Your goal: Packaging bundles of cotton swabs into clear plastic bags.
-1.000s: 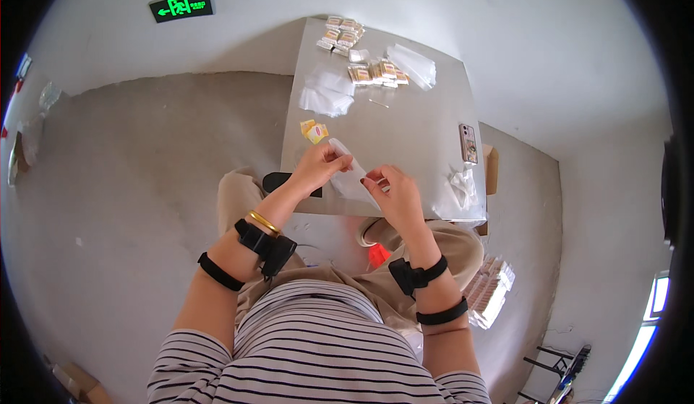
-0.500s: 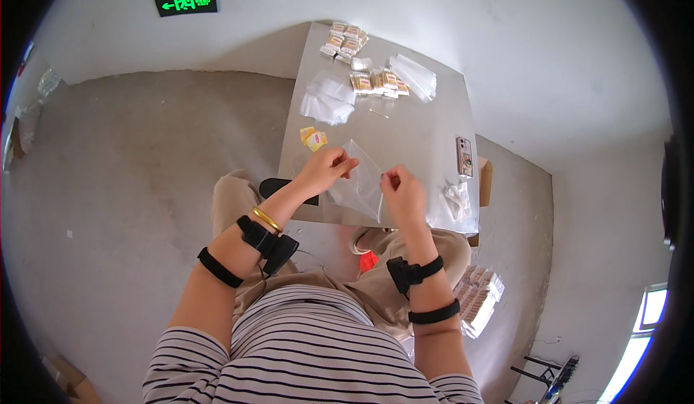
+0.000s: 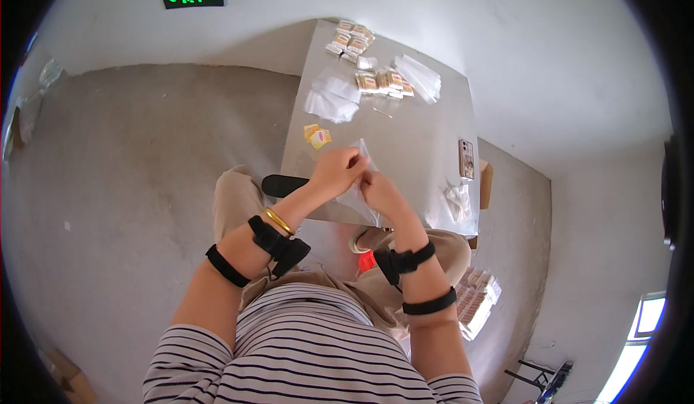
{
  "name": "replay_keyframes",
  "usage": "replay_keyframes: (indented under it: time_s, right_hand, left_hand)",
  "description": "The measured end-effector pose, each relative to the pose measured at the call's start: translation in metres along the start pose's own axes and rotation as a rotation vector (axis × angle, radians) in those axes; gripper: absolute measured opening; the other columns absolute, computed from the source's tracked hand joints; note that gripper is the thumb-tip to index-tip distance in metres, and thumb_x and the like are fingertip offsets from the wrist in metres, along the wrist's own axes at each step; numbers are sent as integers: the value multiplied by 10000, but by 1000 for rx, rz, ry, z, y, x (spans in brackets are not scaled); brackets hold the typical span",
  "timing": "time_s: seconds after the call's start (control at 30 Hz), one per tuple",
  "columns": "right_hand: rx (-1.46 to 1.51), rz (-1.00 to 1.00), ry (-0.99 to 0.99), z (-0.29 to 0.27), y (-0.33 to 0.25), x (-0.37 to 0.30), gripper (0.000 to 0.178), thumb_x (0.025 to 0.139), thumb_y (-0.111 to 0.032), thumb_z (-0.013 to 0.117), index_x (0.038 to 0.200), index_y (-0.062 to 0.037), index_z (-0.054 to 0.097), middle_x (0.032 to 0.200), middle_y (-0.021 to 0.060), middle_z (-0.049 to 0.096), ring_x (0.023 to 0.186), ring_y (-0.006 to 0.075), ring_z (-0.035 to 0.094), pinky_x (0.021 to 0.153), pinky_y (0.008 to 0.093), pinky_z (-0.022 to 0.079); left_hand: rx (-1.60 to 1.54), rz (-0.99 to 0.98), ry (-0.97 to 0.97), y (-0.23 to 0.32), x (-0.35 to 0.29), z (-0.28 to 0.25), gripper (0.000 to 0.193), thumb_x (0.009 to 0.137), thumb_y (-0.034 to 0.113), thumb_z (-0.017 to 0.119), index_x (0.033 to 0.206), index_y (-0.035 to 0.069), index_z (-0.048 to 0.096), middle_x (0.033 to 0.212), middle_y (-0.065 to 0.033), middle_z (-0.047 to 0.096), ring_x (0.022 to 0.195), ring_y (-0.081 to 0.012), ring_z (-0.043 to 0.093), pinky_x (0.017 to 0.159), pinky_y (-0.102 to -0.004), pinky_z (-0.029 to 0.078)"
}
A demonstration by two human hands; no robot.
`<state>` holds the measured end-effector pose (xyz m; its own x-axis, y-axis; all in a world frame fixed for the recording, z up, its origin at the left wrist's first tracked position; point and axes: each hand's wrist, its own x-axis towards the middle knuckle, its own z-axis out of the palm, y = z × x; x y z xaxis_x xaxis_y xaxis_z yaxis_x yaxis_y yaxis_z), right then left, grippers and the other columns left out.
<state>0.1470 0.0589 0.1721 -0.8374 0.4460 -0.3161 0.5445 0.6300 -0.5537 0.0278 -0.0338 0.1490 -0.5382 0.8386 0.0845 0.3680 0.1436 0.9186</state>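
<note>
Over the near part of the grey table (image 3: pixel 423 140), a clear plastic bag (image 3: pixel 356 200) hangs from both my hands. My left hand (image 3: pixel 338 171) pinches it, fingers closed. Right beside it, my right hand (image 3: pixel 383 193) is also closed on the bag, the fingertips of both hands nearly touching. The bag's upper corner sticks up past the left fingers; the fingers hide the gripped part. Just beyond my left hand lie small yellow-and-white packets (image 3: pixel 317 136). A thin stick, maybe a cotton swab (image 3: pixel 383 113), rests farther off.
Stacks of clear bags (image 3: pixel 332 97) and long plastic sleeves (image 3: pixel 418 79) lie at the back. Packs of swabs or similar small goods (image 3: pixel 383 82) sit between them, with more packs (image 3: pixel 352 37) behind. A phone (image 3: pixel 466 160) and crumpled plastic (image 3: pixel 457 202) are at the right edge.
My right hand has moved left to meet my left hand. The bag, spread between them before, is now bunched and narrower.
</note>
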Motion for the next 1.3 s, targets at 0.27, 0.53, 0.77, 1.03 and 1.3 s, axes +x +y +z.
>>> replay_keyframes:
  time_s: [0.27, 0.53, 0.77, 1.03, 1.3]
  right_hand:
    - [829, 123, -232, 40, 57, 46, 364, 969, -302, 555, 1254, -79, 515, 1161, 33, 567, 1015, 160, 575, 858, 343, 489]
    - [822, 301, -281, 76, 60, 59, 379, 965, -278, 570, 1264, -59, 493, 1161, 57, 558, 1106, 166, 532, 929, 328, 461]
    - [1202, 151, -251, 85, 61, 42, 349, 953, -226, 597, 1210, -30, 465, 1100, 58, 562, 950, 148, 574, 845, 297, 502]
    - [1313, -147, -234, 142, 114, 37, 298, 972, -229, 567, 1201, -56, 490, 1075, 70, 555, 977, 183, 561, 893, 330, 497]
    - [1780, -619, 167, 124, 76, 10, 408, 971, -314, 565, 1282, -67, 469, 1147, 52, 560, 1017, 146, 567, 865, 315, 498]
  left_hand:
    - [-97, 114, -34, 31, -18, 31, 389, 895, 337, 603, 708, 0, 552, 606, -144, 557, 558, -283, 548, 528, -393, 399]
    - [-174, 168, -67, 58, -26, 73, 338, 879, 302, 619, 721, 7, 568, 659, -156, 615, 642, -349, 605, 583, -425, 446]
    - [-115, 169, -168, 69, -45, 111, 306, 880, 289, 610, 739, 18, 584, 672, -168, 626, 643, -369, 616, 590, -456, 459]
    - [-109, 68, -341, 40, -61, 141, 266, 878, 283, 622, 780, 38, 588, 707, -148, 634, 677, -346, 617, 612, -439, 460]
    - [-308, -132, -276, -9, -31, 61, 270, 921, 322, 581, 932, 53, 578, 802, -130, 636, 778, -279, 637, 714, -393, 480]
